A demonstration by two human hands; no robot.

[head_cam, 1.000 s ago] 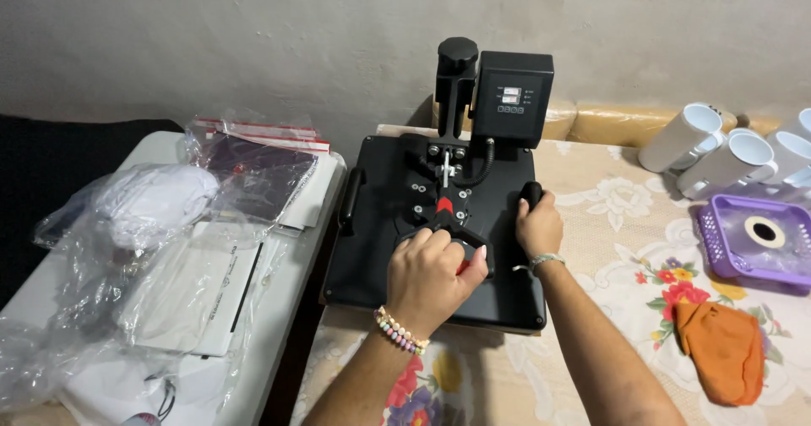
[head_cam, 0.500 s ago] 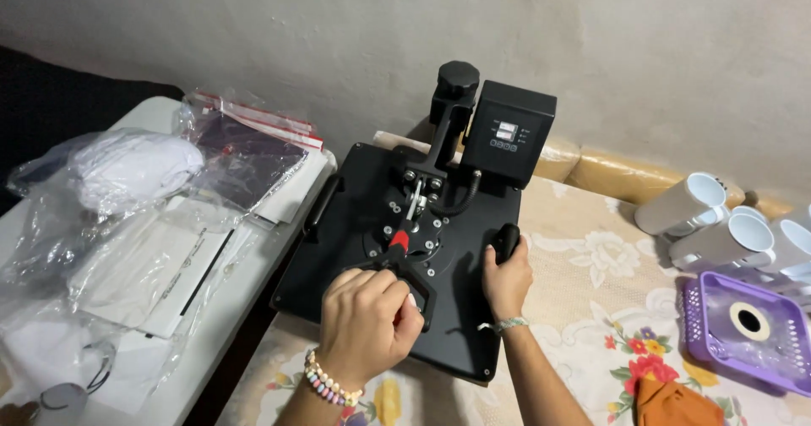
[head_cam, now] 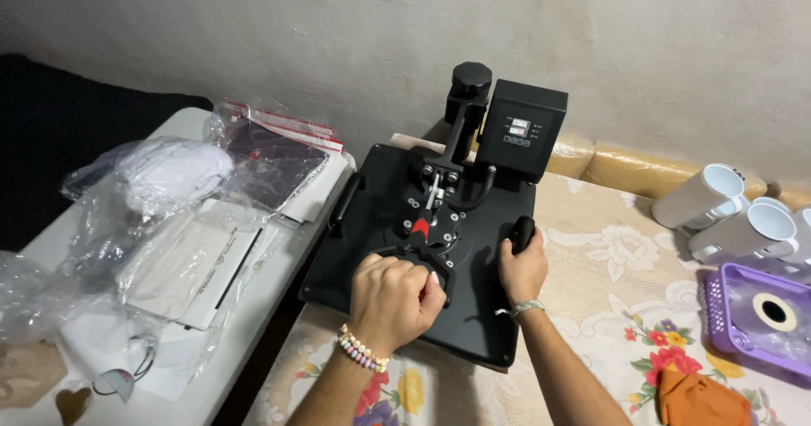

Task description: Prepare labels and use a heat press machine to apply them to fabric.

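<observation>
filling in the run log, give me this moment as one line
left hand: gripping press handle | right hand: on side grip | heat press: on floral tablecloth, platen down | white mugs: lying at right

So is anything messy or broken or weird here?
Nothing looks broken or spilled. The black heat press sits flat with the left hand on its front handle and the right hand on a side grip. The white mugs lie on their sides, and the plastic bags are crumpled.
</observation>
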